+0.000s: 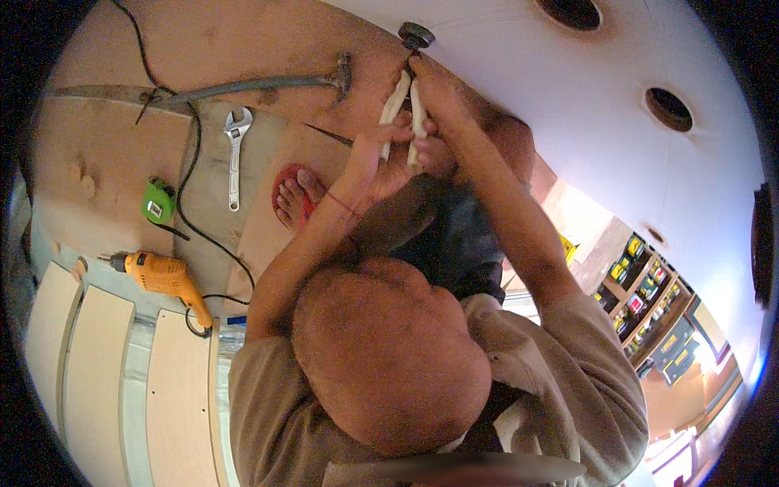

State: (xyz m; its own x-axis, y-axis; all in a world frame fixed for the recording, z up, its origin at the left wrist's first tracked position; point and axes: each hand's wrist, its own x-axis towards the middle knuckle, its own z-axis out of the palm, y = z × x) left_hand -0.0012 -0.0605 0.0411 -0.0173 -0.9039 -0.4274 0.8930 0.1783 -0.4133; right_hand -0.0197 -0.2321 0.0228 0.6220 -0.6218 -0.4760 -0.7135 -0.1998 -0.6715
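My left hand (380,161) is closed round the off-white handles of a pair of pliers (394,107), with its fingers over their lower part. My right hand (436,88) is closed at the upper end of the pliers, near their jaws; what its fingertips pinch is mostly hidden. Just beyond those fingertips, a dark round knob-like piece (416,35) stands at the edge of a large white panel (519,73). The jaws are too covered to tell whether they touch it.
To the left lie a claw hammer (268,84), an adjustable wrench (235,158), a green tape measure (158,200) and a yellow corded drill (162,276). Its black cable (195,154) winds across the floor. Pale boards (97,349) lie lower left. Round holes (669,109) pierce the panel.
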